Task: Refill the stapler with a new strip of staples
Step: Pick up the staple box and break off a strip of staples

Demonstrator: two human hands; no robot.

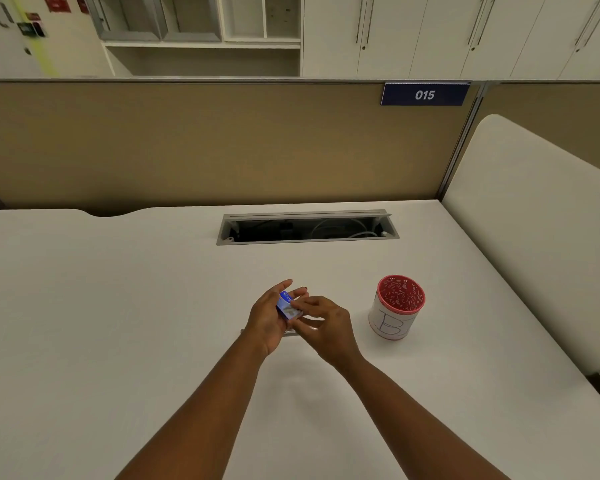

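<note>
My left hand [267, 317] holds a small blue box of staples [286, 305] above the middle of the white desk [118, 306]. My right hand [326, 323] meets it from the right, with its fingertips pinching the box's near end. Under the hands a thin grey metal piece [290, 333] lies flat on the desk, mostly hidden; it may be the stapler, but I cannot tell.
A red perforated pen cup [397, 306] wrapped in white paper marked "B" stands to the right of my hands. An open cable tray [307, 227] is set in the desk farther back. A tan partition [205, 143] closes the rear, a white panel [541, 220] the right side.
</note>
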